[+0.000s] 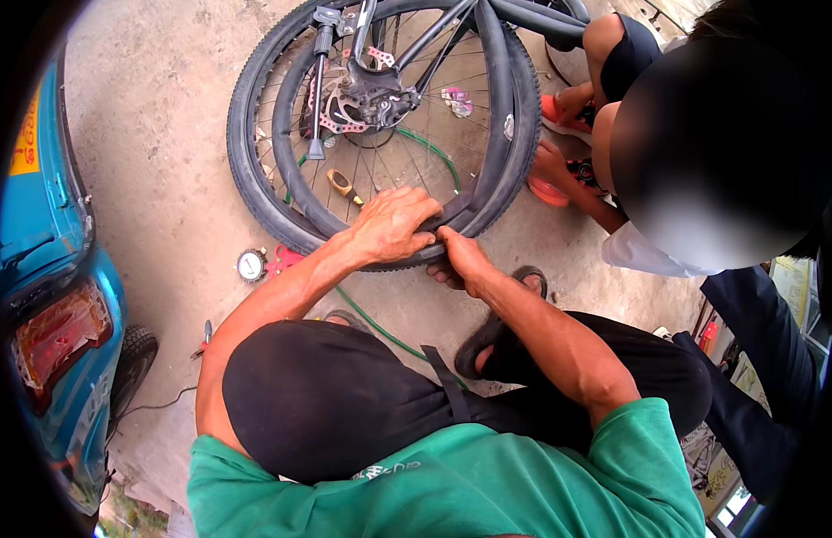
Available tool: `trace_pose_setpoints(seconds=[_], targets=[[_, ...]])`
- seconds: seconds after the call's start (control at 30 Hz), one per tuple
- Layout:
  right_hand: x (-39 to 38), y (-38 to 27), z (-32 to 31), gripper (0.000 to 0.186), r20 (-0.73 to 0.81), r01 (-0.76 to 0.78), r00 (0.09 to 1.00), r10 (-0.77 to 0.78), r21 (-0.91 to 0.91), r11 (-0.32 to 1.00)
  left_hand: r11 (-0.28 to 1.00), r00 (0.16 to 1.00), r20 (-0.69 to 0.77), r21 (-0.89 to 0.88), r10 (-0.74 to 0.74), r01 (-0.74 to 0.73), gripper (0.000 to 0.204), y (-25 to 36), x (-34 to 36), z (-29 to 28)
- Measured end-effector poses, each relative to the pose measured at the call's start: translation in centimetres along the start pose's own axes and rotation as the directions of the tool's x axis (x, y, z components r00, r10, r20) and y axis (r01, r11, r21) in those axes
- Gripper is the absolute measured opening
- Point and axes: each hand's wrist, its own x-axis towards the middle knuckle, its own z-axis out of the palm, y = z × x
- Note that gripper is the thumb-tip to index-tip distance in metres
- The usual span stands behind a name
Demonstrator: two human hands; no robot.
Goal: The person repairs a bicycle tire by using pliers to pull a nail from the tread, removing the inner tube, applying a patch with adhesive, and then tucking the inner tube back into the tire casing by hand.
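Note:
A bicycle wheel with a knobbly black tyre [239, 148] is in front of me, still attached to the dark frame. A grey-black inner tube [499, 76] hangs loosely out over the spokes. My left hand [393, 224] is closed at the wheel's near edge, its fingers bent over the tyre and tube. Just right of it, my right hand [463, 260] grips the same edge, thumb on top and fingers curled underneath. What lies between the two hands is partly hidden. A pink-and-silver brake disc [339, 112] and a kickstand [317, 108] sit at the hub.
A screwdriver [344, 186] shows through the spokes. Left of the wheel lies a round gauge [252, 264] with a red body. A green hose [380, 327] runs beneath the wheel toward me. A blue vehicle [52, 224] stands left; a person [604, 54] crouches close on the right.

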Motion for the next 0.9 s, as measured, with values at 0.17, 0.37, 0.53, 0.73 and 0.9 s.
trace_pose_setpoints(seconds=[0.17, 0.37, 0.53, 0.73, 0.9], targets=[[0.0, -0.2, -0.2, 0.043, 0.055, -0.075, 0.996, 0.073, 0.044, 0.996, 0.998, 0.998, -0.05, 0.047, -0.039, 0.042, 0.055, -0.3, -0.7, 0.9], [-0.4, -0.3, 0.2, 0.048, 0.046, -0.027, 0.999, 0.025, 0.048, 0.998, 1.0, 0.996, -0.09, 0.003, 0.027, -0.027, 0.06, -0.8, -0.5, 1.2], [-1.1, -0.2, 0.4, 0.049, 0.025, -0.029, 0.999, 0.029, 0.031, 0.999, 0.998, 0.994, -0.09, 0.039, 0.056, -0.053, 0.058, -1.2, -0.2, 1.4], [-1.4, -0.5, -0.6, 0.051, 0.012, -0.019, 1.0, 0.021, -0.131, 0.991, 1.0, 0.999, -0.049, 0.027, -0.001, 0.002, 0.053, -1.0, 0.4, 1.4], [-1.1, -0.2, -0.9, 0.055, 0.039, 0.011, 0.999, -0.008, -0.092, 0.996, 1.0, 1.0, -0.015, -0.027, -0.015, 0.014, 0.051, -1.0, 0.6, 0.9]])
